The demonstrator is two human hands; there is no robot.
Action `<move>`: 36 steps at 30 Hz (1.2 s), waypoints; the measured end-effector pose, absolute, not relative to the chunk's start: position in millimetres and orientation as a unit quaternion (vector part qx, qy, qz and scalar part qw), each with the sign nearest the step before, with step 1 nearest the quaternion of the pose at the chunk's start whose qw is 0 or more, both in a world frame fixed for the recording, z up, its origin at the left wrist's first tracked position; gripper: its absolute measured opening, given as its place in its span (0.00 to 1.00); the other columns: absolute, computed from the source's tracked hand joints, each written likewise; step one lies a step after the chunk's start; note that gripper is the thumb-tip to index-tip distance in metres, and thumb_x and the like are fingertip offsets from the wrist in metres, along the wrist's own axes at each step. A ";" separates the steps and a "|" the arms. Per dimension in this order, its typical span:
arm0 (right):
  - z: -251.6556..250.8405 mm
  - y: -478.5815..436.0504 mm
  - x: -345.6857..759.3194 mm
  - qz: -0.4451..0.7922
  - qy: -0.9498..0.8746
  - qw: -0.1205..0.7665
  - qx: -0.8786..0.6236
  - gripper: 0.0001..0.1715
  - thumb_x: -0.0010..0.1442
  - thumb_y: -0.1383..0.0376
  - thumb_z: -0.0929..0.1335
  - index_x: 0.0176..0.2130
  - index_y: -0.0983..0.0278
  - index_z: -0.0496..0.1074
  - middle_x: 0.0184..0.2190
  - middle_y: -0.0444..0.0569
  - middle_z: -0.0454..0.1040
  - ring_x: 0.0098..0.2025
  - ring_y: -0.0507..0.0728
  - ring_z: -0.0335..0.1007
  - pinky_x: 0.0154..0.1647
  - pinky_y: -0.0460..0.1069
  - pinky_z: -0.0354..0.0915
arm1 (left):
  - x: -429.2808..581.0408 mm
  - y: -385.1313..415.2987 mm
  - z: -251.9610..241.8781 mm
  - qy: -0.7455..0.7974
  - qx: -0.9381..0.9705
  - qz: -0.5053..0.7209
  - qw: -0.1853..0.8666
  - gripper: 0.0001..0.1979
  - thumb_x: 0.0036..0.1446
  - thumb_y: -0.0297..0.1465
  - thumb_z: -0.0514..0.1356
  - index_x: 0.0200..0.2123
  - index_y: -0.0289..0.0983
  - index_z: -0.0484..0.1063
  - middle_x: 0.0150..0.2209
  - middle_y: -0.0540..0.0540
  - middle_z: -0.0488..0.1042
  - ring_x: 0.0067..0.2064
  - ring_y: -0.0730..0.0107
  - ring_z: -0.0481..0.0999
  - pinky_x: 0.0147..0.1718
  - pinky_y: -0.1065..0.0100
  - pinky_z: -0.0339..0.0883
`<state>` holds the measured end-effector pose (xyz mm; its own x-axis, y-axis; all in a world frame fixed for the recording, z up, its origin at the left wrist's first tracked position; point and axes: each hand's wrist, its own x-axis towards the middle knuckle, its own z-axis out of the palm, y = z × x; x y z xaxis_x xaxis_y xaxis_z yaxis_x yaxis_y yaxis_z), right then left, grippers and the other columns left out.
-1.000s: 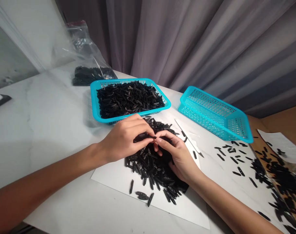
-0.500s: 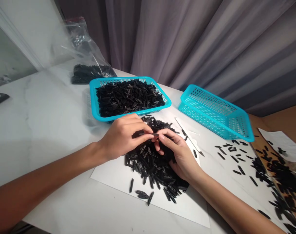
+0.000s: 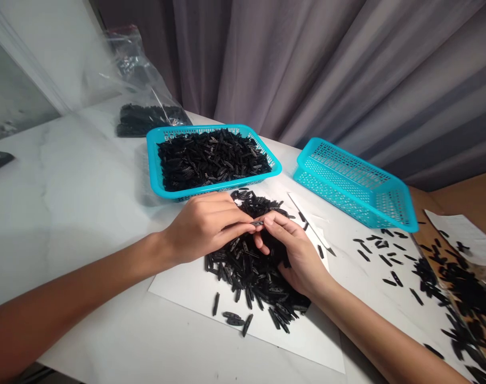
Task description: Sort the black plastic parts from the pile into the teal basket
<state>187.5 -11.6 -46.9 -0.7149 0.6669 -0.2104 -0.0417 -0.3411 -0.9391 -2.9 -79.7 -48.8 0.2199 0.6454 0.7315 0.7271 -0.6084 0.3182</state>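
Note:
Between my two hands is a small, slim black piece, pinched at one end by each. My left hand has its thumb and fingers closed on the left end. My right hand grips the other end between thumb and forefinger, its other fingers curled. Below them a heap of similar black pieces lies on a white sheet; both hands cover part of the heap. Just behind my left hand stands a blue basket filled with black pieces.
A second blue basket stands at the back right. A clear plastic bag with dark contents is at the back left. A thin, pointed tool lies right of the heap. Loose black pieces spread along the table's right side. A grey curtain hangs behind.
The held black piece has turned slightly, so its face with small marks now shows. My left fingers have drawn closer together; both hands otherwise stay in place.

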 end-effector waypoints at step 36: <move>-48.2 -11.9 184.7 0.754 -0.554 0.228 -0.270 0.08 0.65 0.60 0.70 0.39 0.62 0.71 0.36 0.46 0.74 0.29 0.49 0.65 0.26 0.44 0.59 | -2.3 -80.3 -44.5 -0.513 -0.724 -0.459 -0.036 0.07 0.57 0.20 0.63 0.39 0.35 0.74 0.35 0.49 0.78 0.36 0.73 0.76 0.37 0.71 0.69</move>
<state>184.7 -11.9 -48.2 -0.7500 0.6430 -0.1551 -0.0442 -0.2828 -0.9582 -2.3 -80.3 -44.5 0.0516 0.7763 0.6282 0.7102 -0.4708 0.5234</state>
